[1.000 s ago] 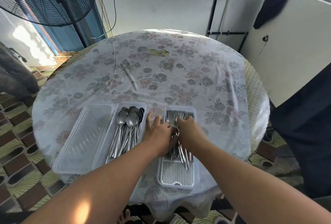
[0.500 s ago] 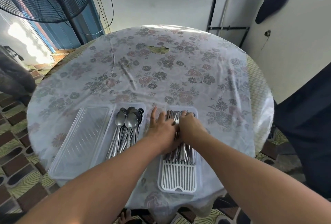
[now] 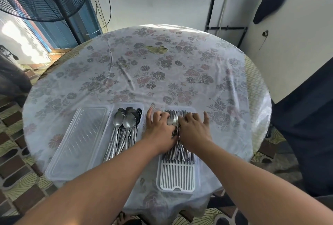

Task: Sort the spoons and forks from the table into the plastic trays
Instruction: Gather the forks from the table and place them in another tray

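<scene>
Both hands, left hand and right hand, press flat on the forks in the slatted tray. Spoons fill the middle tray on the bench.

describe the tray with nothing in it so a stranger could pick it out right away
On the round table with the floral cloth, three plastic trays sit in a row at the near edge. The empty tray is the leftmost, beside the spoon tray. It alone is clear and holds nothing, while the white slatted tray on the right holds forks.
</scene>
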Tool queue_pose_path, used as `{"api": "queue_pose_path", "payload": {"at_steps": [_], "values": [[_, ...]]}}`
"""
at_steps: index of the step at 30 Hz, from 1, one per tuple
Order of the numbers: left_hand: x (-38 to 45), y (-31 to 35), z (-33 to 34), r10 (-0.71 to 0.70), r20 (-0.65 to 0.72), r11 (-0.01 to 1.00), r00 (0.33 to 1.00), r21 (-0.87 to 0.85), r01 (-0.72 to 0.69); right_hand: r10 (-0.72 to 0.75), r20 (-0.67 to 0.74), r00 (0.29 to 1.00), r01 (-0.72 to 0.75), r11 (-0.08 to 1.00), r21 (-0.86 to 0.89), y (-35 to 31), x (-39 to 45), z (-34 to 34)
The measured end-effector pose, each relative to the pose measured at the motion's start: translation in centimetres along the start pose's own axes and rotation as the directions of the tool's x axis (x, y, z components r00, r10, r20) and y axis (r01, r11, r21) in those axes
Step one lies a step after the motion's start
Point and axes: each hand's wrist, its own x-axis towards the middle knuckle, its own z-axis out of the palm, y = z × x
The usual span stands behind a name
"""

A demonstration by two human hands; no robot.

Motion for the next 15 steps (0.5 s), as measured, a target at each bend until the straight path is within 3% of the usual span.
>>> {"api": "queue_pose_path", "payload": {"at_steps": [5, 10, 15], "values": [[-0.09, 0.35, 0.22, -0.082, 0.003, 0.992, 0.997, -0.095, 0.082, -0.030, 0.015, 0.999, 0.029, 0.996, 0.082, 0.22, -0.62, 0.42], [0.10, 0.06, 0.17, -0.106, 0.019, 0.993, 0.994, -0.041, 0.106, -0.051, 0.022, 0.998, 0.050, 0.997, 0.063, 0.78, -0.79, 0.90], [0.00, -0.11, 0.17, -0.143, 0.087, 0.983, 0.986, -0.107, 0.152, -0.023, 0.001, 1.000, 0.022, 0.991, 0.130, 0.41, -0.92, 1.03]]}}
